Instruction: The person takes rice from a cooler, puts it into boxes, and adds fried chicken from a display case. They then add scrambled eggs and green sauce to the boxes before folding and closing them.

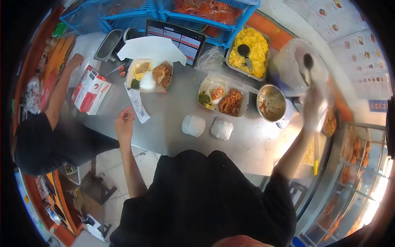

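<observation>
My right hand (316, 109), smeared by motion, is closed around the handle of a dark-bowled spoon (308, 62). The spoon's bowl points away from me, in front of a clear plastic bag (288, 61). To the left of that hand stands a steel bowl (270, 103) with sauce residue inside. My left hand (124, 123) hovers by the counter's near edge, fingers loosely bent and holding nothing. Beside it lies a printed receipt (138, 103). A takeout box (203, 109) between my hands holds fried chicken (230, 103), greens and a small packet. Two white paper-wrapped bundles (193, 125) sit nearer me.
Another open takeout box (133, 68) with chicken and rice stands before a tablet (177, 39). A tray of yellow food (253, 49) sits behind. On the left, a co-worker's arm (61, 86) reaches past a red-and-white carton (90, 90). A yellow-handled knife (316, 164) lies right.
</observation>
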### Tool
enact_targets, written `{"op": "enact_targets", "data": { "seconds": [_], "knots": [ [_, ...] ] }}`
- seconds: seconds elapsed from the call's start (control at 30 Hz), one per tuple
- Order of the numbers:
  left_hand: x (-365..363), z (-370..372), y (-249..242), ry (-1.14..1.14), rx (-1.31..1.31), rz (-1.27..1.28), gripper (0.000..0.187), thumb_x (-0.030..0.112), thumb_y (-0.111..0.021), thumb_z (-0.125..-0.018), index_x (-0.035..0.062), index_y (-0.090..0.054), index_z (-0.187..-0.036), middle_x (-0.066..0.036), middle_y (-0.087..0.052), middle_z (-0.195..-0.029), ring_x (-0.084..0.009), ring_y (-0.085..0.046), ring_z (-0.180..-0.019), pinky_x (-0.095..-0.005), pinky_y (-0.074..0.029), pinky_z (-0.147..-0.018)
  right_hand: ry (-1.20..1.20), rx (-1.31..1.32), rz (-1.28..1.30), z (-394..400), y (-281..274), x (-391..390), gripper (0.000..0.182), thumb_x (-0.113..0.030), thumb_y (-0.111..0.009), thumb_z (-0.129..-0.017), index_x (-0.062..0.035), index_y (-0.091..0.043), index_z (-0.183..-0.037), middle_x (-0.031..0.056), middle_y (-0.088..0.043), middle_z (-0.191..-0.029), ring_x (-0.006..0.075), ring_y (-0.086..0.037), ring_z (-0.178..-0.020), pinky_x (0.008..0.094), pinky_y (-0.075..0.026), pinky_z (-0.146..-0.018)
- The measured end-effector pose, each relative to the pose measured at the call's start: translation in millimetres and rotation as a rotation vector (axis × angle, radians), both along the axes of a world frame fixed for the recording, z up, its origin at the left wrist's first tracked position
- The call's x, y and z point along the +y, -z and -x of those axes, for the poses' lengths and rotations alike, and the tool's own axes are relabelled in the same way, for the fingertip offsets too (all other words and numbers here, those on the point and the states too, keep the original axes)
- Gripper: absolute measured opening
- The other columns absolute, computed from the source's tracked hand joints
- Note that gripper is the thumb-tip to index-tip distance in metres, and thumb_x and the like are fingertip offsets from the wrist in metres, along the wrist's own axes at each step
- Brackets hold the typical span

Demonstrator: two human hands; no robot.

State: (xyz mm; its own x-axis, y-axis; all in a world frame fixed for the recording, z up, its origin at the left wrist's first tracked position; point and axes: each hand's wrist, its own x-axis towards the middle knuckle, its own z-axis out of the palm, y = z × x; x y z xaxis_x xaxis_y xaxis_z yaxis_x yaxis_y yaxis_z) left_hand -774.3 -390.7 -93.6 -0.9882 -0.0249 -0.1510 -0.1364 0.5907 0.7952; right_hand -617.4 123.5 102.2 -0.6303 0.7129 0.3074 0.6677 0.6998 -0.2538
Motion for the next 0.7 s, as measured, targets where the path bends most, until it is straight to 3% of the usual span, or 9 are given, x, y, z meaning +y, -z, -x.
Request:
{"op": "enact_targets", "data": {
  "seconds": [0.03,0.07,0.13,0.2,0.27,0.4,0.5,0.57,0.7],
  "knots": [
    [3.7,-7.3,-0.6,-0.012,0.005,0.009,0.030,0.012,-0.060,-0.090,0.0028,-0.066,-0.118,-0.011,-0.071,-0.088,-0.0162,-0.066,-0.076,-0.0280,-0.050,-0.071,-0.283,0.206,-0.625,3.7,75.2,113.3,0.029,-0.017,-0.049,-0.095,-0.0030,-0.068,-0.110,0.0172,-0.070,-0.095,0.0312,-0.068,-0.089,0.0407,-0.051,-0.080],
    [6.8,-13.9,-0.4,-0.026,0.007,0.014,0.030,0.012,-0.060,-0.090,0.0028,-0.066,-0.118,-0.011,-0.071,-0.088,-0.0162,-0.066,-0.076,-0.0280,-0.050,-0.071,-0.141,-0.342,-0.448,32.4,46.0,122.1,0.027,-0.013,-0.049,-0.094,-0.0019,-0.069,-0.108,0.0165,-0.070,-0.090,0.0336,-0.067,-0.085,0.0437,-0.051,-0.077],
    [13.2,-24.5,1.1,0.012,-0.008,-0.050,0.030,0.011,-0.061,-0.089,0.0025,-0.066,-0.118,-0.011,-0.071,-0.088,-0.0165,-0.066,-0.075,-0.0280,-0.050,-0.070,-0.454,-0.497,-0.616,82.3,125.8,248.4,0.025,-0.011,-0.052,-0.092,-0.0007,-0.069,-0.109,0.0127,-0.069,-0.082,0.0272,-0.065,-0.072,0.0399,-0.051,-0.067],
    [16.5,-36.4,-0.3,-0.003,-0.013,-0.085,0.030,0.011,-0.061,-0.089,0.0025,-0.066,-0.117,-0.011,-0.071,-0.088,-0.0166,-0.066,-0.074,-0.0281,-0.050,-0.071,-0.435,-0.809,-0.154,99.5,107.0,237.5,0.025,-0.012,-0.053,-0.092,-0.0019,-0.069,-0.109,0.0103,-0.067,-0.080,0.0241,-0.063,-0.070,0.0370,-0.050,-0.065],
    [15.9,-38.5,1.8,-0.002,-0.003,-0.132,0.030,0.011,-0.061,-0.089,0.0026,-0.066,-0.117,-0.012,-0.071,-0.089,-0.0166,-0.066,-0.074,-0.0282,-0.050,-0.071,-0.439,-0.855,0.110,99.5,86.8,233.7,0.025,-0.013,-0.054,-0.091,-0.0031,-0.069,-0.109,0.0080,-0.065,-0.079,0.0211,-0.061,-0.068,0.0341,-0.048,-0.062],
    [12.2,-42.7,6.7,-0.051,-0.041,-0.060,0.030,0.012,-0.059,-0.090,0.0028,-0.066,-0.118,-0.012,-0.072,-0.091,-0.0165,-0.066,-0.075,-0.0282,-0.050,-0.071,-0.438,-0.756,0.461,73.7,60.2,236.5,0.025,-0.015,-0.057,-0.090,-0.0056,-0.069,-0.110,0.0033,-0.062,-0.077,0.0149,-0.058,-0.065,0.0283,-0.046,-0.058],
    [20.0,-38.2,-2.4,-0.019,-0.038,-0.036,0.030,0.014,-0.059,-0.091,0.0034,-0.066,-0.119,-0.013,-0.072,-0.093,-0.0167,-0.067,-0.076,-0.0284,-0.050,-0.071,-0.395,-0.661,0.544,41.9,48.5,235.5,0.025,-0.016,-0.058,-0.090,-0.0068,-0.069,-0.110,0.0010,-0.060,-0.075,0.0119,-0.056,-0.063,0.0253,-0.045,-0.056],
    [29.0,-33.6,-3.1,0.007,-0.036,-0.061,0.030,0.014,-0.058,-0.091,0.0038,-0.066,-0.119,-0.013,-0.072,-0.093,-0.0169,-0.067,-0.077,-0.0284,-0.050,-0.071,-0.214,-0.209,0.792,10.8,44.1,235.6,0.026,-0.008,-0.052,-0.093,0.0009,-0.067,-0.113,-0.0008,-0.059,-0.072,0.0059,-0.042,-0.051,0.0237,-0.033,-0.045],
    [46.0,-21.1,-11.2,0.069,-0.042,-0.111,0.030,0.012,-0.059,-0.090,0.0046,-0.066,-0.118,-0.011,-0.071,-0.091,-0.0167,-0.066,-0.077,-0.0277,-0.049,-0.071,-0.085,0.116,0.907,-20.8,-32.0,108.3,0.028,-0.008,-0.052,-0.094,0.0008,-0.064,-0.117,-0.0055,-0.052,-0.069,0.0011,-0.036,-0.049,0.0186,-0.024,-0.042]
  ]
}}
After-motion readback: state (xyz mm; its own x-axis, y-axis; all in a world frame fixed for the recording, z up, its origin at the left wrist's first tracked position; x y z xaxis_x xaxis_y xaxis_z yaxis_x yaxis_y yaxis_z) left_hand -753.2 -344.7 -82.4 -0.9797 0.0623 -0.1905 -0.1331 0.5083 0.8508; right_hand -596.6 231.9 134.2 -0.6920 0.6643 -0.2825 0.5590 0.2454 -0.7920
